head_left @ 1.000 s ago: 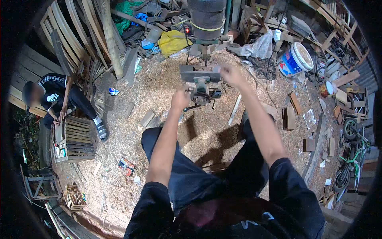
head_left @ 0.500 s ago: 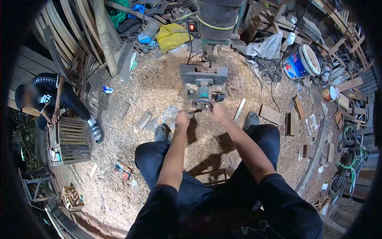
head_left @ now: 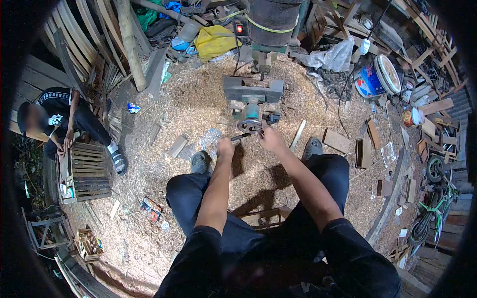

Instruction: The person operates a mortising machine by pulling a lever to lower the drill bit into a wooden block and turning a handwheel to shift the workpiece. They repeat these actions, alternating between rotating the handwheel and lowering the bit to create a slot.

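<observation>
In front of me stands a machine with a grey metal vise point(head_left: 253, 89) and a round metal handwheel point(head_left: 249, 125) at its near side. My right hand point(head_left: 270, 138) is closed around the right part of the handwheel's rim. My left hand point(head_left: 225, 147) is wrapped around the end of a dark lever handle point(head_left: 241, 136), left of and just below the wheel. A piece of wood sits in the vise under the dark upper column point(head_left: 272, 30), though its details are hard to make out.
Wood shavings cover the floor. Wood blocks point(head_left: 337, 141) lie to my right, near a paint bucket point(head_left: 385, 74). A person point(head_left: 64, 119) sits at the left beside a slatted wooden crate point(head_left: 90, 171). A red-lit switch point(head_left: 239, 29) hangs at the back; a small bike point(head_left: 430, 208) stands far right.
Both hands keep their grips and have shifted slightly upward and left in view. The handwheel's visible face looks a little different, and the camera view has moved slightly.
</observation>
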Tool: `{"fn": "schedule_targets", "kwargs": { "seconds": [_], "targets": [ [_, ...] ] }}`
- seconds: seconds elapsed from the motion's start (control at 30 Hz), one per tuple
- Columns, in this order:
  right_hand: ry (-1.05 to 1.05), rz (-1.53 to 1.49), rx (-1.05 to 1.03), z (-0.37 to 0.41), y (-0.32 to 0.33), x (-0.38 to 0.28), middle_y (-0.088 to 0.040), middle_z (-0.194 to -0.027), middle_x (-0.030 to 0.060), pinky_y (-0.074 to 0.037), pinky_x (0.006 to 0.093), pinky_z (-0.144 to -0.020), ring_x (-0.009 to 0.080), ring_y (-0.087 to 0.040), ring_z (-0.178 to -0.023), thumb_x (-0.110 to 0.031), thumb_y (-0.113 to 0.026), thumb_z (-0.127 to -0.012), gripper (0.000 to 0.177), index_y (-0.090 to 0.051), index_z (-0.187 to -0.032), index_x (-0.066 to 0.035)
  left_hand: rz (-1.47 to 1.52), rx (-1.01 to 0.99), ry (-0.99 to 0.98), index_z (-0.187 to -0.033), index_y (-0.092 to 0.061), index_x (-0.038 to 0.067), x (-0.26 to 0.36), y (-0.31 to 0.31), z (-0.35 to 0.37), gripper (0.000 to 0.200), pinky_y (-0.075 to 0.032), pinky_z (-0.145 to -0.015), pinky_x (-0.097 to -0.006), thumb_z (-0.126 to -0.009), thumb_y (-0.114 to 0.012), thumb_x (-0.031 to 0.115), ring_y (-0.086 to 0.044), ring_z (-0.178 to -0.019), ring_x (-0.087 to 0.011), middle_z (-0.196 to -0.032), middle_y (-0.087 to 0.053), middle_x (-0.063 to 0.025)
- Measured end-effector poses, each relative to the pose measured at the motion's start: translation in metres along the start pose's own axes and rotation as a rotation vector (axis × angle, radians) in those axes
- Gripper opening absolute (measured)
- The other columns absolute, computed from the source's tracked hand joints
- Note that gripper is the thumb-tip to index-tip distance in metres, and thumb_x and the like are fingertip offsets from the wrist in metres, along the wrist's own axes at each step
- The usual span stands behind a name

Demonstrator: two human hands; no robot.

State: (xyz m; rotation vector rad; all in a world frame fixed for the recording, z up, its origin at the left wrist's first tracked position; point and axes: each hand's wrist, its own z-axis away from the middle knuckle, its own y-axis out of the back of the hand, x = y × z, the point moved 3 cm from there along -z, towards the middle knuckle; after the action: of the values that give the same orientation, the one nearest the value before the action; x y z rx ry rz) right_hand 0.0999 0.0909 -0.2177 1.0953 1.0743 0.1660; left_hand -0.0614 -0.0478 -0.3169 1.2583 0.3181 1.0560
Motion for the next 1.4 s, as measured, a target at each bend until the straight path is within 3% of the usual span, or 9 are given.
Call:
{"fn": "schedule_targets", "kwargs": {
  "seconds": [0.37,0.43,0.7,0.77,0.9,1.03,1.17,1.33,1.4],
  "targets": [
    [0.022,-0.018,-0.056,-0.001,0.004,0.009,-0.065,-0.086,0.0288,-0.053,0.0493,-0.073,0.0433,-0.066,-0.082,-0.022,-0.062,-0.086,0.052,-0.049,-0.13,0.003,-0.087,-0.109,0.051,-0.115,-0.065,0.009,0.001,0.016,-0.007,0.028,-0.053,-0.09,-0.0478,-0.089,-0.054,0.011,-0.065,-0.103,-0.0399,-0.109,-0.067,-0.0233],
    [-0.042,-0.007,-0.133,-0.014,0.017,0.017,-0.066,-0.089,0.0291,-0.053,0.0475,-0.075,0.0428,-0.066,-0.084,-0.022,-0.062,-0.086,0.048,-0.054,-0.128,0.001,-0.032,0.057,-0.038,-0.109,-0.069,0.006,0.018,0.044,0.004,0.025,-0.053,-0.088,-0.0461,-0.088,-0.06,0.018,-0.066,-0.1,-0.0383,-0.105,-0.068,-0.022],
    [0.034,-0.316,0.304,-0.05,0.102,0.008,-0.069,-0.103,0.0228,-0.052,0.0407,-0.085,0.0372,-0.067,-0.095,-0.025,-0.063,-0.089,0.034,-0.066,-0.113,-0.002,0.522,0.544,-0.625,-0.105,-0.068,0.0,0.107,0.176,0.028,0.023,-0.053,-0.084,-0.0442,-0.088,-0.06,0.013,-0.066,-0.097,-0.0388,-0.105,-0.068,-0.0226],
    [0.051,-0.414,0.284,-0.069,0.141,-0.002,-0.069,-0.105,0.022,-0.052,0.0379,-0.087,0.0331,-0.069,-0.096,-0.024,-0.063,-0.089,0.034,-0.067,-0.112,0.001,0.531,0.614,-0.74,-0.117,-0.063,0.0,0.132,0.217,0.028,0.032,-0.052,-0.087,-0.0434,-0.088,-0.062,0.012,-0.067,-0.098,-0.0368,-0.104,-0.069,-0.0226],
    [0.142,-0.474,0.588,-0.091,0.247,-0.056,-0.07,-0.103,0.0196,-0.05,0.0337,-0.087,0.0239,-0.068,-0.096,-0.02,-0.066,-0.088,0.03,-0.067,-0.104,0.005,0.668,0.84,-0.836,-0.139,-0.04,-0.002,0.203,0.321,0.056,0.06,-0.043,-0.102,-0.0444,-0.088,-0.064,0.018,-0.054,-0.121,-0.0408,-0.132,-0.054,-0.0276],
    [0.202,-0.523,0.847,-0.16,0.32,-0.07,-0.068,-0.109,0.0194,-0.048,0.0358,-0.091,0.0295,-0.065,-0.102,-0.026,-0.068,-0.087,0.043,-0.061,-0.115,0.005,0.48,1.107,-1.092,-0.141,-0.04,0.001,0.269,0.398,0.064,0.066,-0.03,-0.112,-0.0449,-0.087,-0.066,0.028,-0.036,-0.136,-0.0388,-0.147,-0.037,-0.0222],
    [0.148,-0.528,0.779,-0.203,0.372,-0.1,-0.064,-0.117,0.0229,-0.046,0.037,-0.094,0.0323,-0.062,-0.11,-0.028,-0.063,-0.089,0.049,-0.055,-0.124,0.005,0.225,1.22,-1.014,-0.132,-0.049,0.002,0.311,0.421,0.038,0.057,-0.031,-0.11,-0.0477,-0.086,-0.067,0.032,-0.039,-0.133,-0.0396,-0.141,-0.045,-0.0216],
    [0.065,-0.43,0.714,-0.268,0.39,-0.087,-0.056,-0.125,0.032,-0.041,0.0421,-0.103,0.0405,-0.054,-0.121,-0.022,-0.054,-0.085,0.058,-0.045,-0.135,0.006,0.404,1.267,-1.091,-0.119,-0.053,0.001,0.32,0.417,0.034,0.045,-0.031,-0.11,-0.0496,-0.085,-0.068,0.028,-0.041,-0.128,-0.0425,-0.126,-0.051,-0.0207],
    [0.075,-0.547,0.67,-0.29,0.395,-0.083,-0.057,-0.124,0.0314,-0.041,0.0427,-0.102,0.0395,-0.054,-0.121,-0.043,-0.061,-0.086,0.072,-0.044,-0.135,0.007,0.418,1.263,-1.079,-0.119,-0.052,0.001,0.321,0.416,0.037,0.045,-0.03,-0.11,-0.0497,-0.085,-0.067,0.027,-0.04,-0.128,-0.0425,-0.126,-0.05,-0.0209]
  ]
}}
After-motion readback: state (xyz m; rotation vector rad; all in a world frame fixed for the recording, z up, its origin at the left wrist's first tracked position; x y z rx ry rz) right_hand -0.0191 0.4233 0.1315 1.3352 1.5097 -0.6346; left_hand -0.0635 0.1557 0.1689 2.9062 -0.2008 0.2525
